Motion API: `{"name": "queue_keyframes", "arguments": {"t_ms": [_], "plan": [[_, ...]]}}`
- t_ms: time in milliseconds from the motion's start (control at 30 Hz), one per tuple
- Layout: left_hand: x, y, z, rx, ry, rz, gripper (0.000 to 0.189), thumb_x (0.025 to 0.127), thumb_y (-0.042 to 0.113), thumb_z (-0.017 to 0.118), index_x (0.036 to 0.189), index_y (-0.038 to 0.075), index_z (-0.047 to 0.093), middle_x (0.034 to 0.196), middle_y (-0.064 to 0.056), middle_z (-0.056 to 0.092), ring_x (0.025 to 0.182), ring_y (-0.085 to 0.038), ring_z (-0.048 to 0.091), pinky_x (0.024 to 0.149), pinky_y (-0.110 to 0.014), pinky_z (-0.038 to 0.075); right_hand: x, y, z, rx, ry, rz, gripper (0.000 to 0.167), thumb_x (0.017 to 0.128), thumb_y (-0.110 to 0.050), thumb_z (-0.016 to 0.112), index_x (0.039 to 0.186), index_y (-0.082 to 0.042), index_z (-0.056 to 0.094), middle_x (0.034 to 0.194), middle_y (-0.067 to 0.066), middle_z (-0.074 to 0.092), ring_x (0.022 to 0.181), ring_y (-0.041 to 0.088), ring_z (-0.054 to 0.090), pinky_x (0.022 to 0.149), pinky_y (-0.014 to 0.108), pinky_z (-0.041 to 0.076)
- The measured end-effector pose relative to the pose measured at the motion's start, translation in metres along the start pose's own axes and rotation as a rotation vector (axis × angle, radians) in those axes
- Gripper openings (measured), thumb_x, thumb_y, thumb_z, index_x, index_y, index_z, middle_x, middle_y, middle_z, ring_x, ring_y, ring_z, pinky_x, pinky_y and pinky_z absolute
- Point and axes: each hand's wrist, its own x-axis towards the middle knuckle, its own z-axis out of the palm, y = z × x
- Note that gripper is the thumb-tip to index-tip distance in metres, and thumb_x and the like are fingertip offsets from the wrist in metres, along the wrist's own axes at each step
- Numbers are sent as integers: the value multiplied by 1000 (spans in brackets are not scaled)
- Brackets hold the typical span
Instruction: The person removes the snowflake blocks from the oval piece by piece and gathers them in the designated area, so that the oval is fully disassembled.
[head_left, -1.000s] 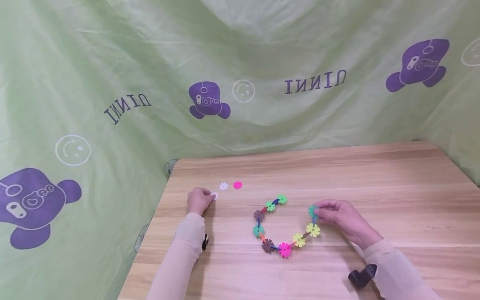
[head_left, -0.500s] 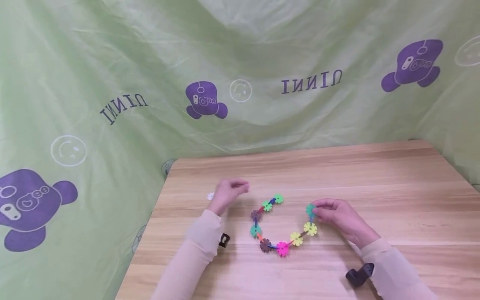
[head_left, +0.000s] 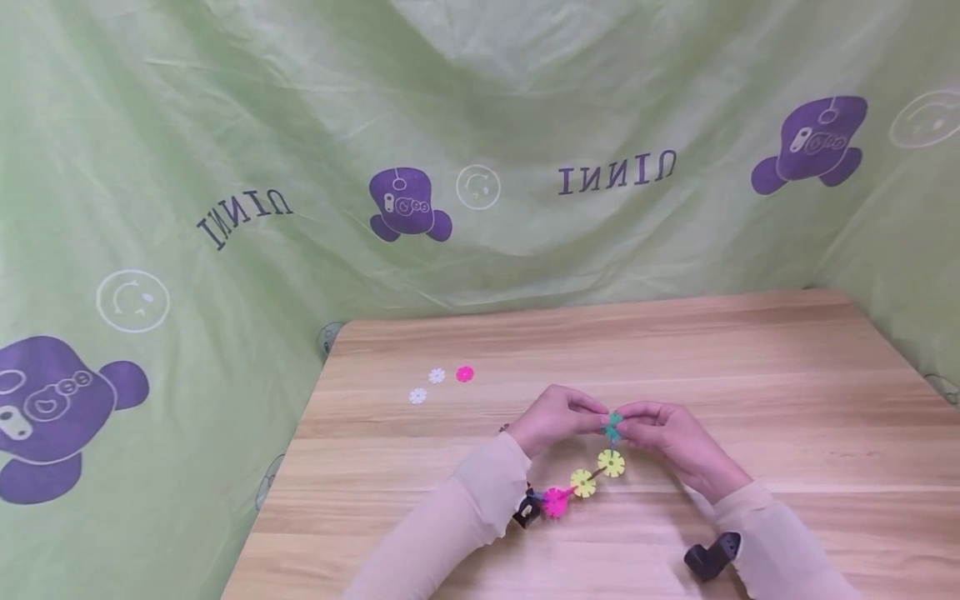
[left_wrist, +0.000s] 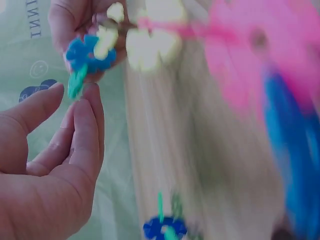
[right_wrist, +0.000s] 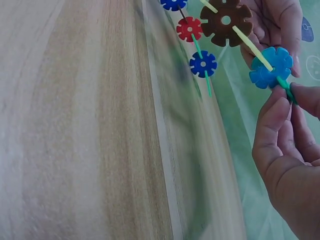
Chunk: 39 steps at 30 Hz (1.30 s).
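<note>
A chain of slotted plastic flower discs curves in front of me, with yellow discs [head_left: 611,463] and a pink disc [head_left: 555,502] showing. My right hand [head_left: 678,442] pinches the green disc [right_wrist: 287,90] at the chain's right end, beside a blue disc [right_wrist: 271,67]. My left hand [head_left: 558,417] has reached that same green end. Its thumb and fingers [left_wrist: 86,117] lie either side of the disc, with a small gap at the thumb in the left wrist view. The left arm hides most of the chain's other side; its dark blue and green end [left_wrist: 165,227] shows low in that view.
Two white discs [head_left: 417,396] and one loose pink disc [head_left: 465,374] lie flat at the back left of the wooden table [head_left: 750,358]. A green printed cloth [head_left: 510,275] hangs behind and beside the table.
My left hand has moved right from the loose discs at the back left to the chain's green end. The right hand has stayed at that end, and the loose discs are uncovered.
</note>
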Motion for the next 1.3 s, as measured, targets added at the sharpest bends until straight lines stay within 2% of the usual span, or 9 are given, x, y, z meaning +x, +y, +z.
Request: {"name": "queue_keyframes", "arguments": {"t_ms": [167,367,500,667,833,967,1100,1200,1300], "plan": [[1,-4,6,-92,-2,-57,15,82,13,79,96,12,76,89,-1,76,85,-13,70,96,-35,53,1,4,2,31,-29,-25,18,91,-8,68,109,-7,70,102,-5,73,98,11,69,91,27,56],[2,-8,5,-114,2,-58,14,83,11,78,97,8,75,88,-5,76,84,-14,72,93,-33,54,2,7,4,28,-37,-17,18,91,-10,69,109,-8,68,101,-6,73,97,11,69,92,27,56],[5,-8,4,-111,16,-50,14,82,11,79,95,8,75,88,-5,77,84,-14,72,95,-34,53,2,9,7,-10,-19,19,22,89,-13,71,111,-9,69,104,-4,73,99,13,68,94,29,54],[7,-7,2,-101,30,-59,15,81,13,80,95,10,74,88,-3,76,84,-13,71,99,-38,51,1,8,11,-101,11,54,37,88,-19,73,118,2,64,114,7,71,102,14,64,92,27,52],[8,-4,1,-80,37,-50,15,82,14,80,95,11,73,87,-2,76,83,-12,70,96,-36,52,1,4,13,-117,12,40,43,89,-20,73,120,7,61,118,16,68,99,13,66,89,26,55],[9,-3,1,-91,4,-31,15,83,14,79,97,10,73,89,-3,76,84,-12,70,95,-34,52,1,4,12,-132,21,30,42,88,-20,74,118,7,62,114,14,70,97,13,66,87,28,55],[9,-2,3,-97,-22,-41,13,84,15,78,96,11,73,89,-2,76,84,-14,71,102,-41,48,2,6,13,-129,25,45,38,87,-20,75,115,4,64,108,9,72,96,15,66,88,31,55],[8,-2,6,-71,-13,-36,10,86,15,76,94,11,73,88,-2,75,83,-14,70,102,-43,48,2,7,13,-129,25,40,39,87,-20,75,115,5,64,107,8,72,95,15,66,87,31,56],[7,-1,9,-29,-3,-19,7,88,13,73,94,9,71,87,-1,74,81,-13,70,97,-38,52,0,6,13,-130,29,33,41,87,-19,75,116,8,63,107,9,72,94,14,66,86,29,56]]}}
